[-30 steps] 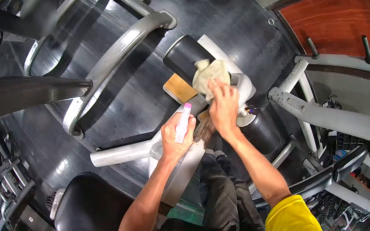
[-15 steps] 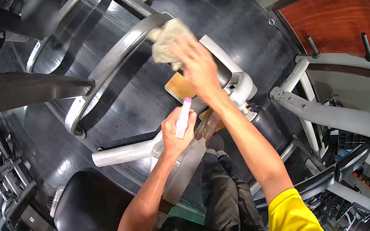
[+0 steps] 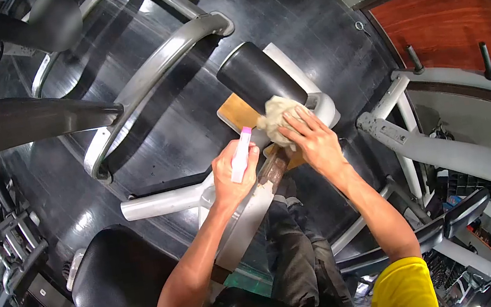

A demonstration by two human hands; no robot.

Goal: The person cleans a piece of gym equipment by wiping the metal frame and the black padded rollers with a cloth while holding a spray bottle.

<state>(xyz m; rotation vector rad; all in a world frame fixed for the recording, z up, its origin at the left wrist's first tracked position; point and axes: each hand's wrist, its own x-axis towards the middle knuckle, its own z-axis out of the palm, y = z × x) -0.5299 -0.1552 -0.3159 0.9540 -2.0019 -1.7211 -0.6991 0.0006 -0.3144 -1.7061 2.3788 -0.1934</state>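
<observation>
My right hand point(image 3: 318, 143) presses a crumpled cream cloth point(image 3: 281, 120) against the frame at the near end of a black roller pad point(image 3: 261, 74). Its fingers lie over the cloth. In my left hand point(image 3: 230, 171) is a white bottle with a pink top point(image 3: 241, 157), the fingers wrapped round it; most of its body shows above the thumb. The bottle is held over the grey machine beam point(image 3: 246, 222), left of the cloth. A yellowish-brown foot plate point(image 3: 238, 113) sits beside the roller pad. The cloth hides the joint under it.
A black padded seat point(image 3: 121, 274) stands at the lower left. Curved metal tubing point(image 3: 163, 61) crosses the upper left. On the right are a white machine frame point(image 3: 445, 147) with upright pegs and a reddish wooden panel point(image 3: 442, 31). Dark flooring point(image 3: 295, 14) lies beneath.
My right hand has brought the cloth down and right, from the far end of the roller pad to its near end, uncovering the pad. My left hand with the bottle has barely moved.
</observation>
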